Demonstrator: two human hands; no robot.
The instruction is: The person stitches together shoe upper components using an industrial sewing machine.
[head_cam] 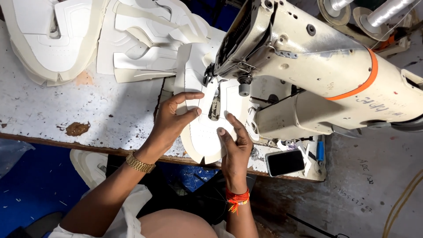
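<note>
I see a flat white shoe-upper panel of smooth synthetic leather [203,132] lying on the counter [110,110] under the head of the sewing machine, its rounded lower end hanging a little over the counter's front edge. The panel is layered, with a curved cream strip along its left side and a long slot down the middle. My left hand [169,121] pinches the panel's left edge, thumb below and forefinger arched above, so it is half closed on the material. My right hand [233,147] lies nearly flat, fingers stretched out and pressing the panel's right part down, not gripping it.

Just above the panel stands the cream-painted metal sewing machine [308,57], glossy but scuffed and stained, with a bright orange band around its arm; its needle bar and presser foot sit over the panel's upper end. On the left wrist is a gold-coloured link watch band [140,163]; on the right, a red and orange thread bracelet [237,197]. Right of the hand a black smartphone [285,162] lies on the counter's edge. The counter is white-painted, chipped, with a rusty brown patch. At its far left is a stack of more white cut shoe pieces [110,39], angular and curved. Two spools of pale glossy thread [379,13] stand at the top right.
</note>
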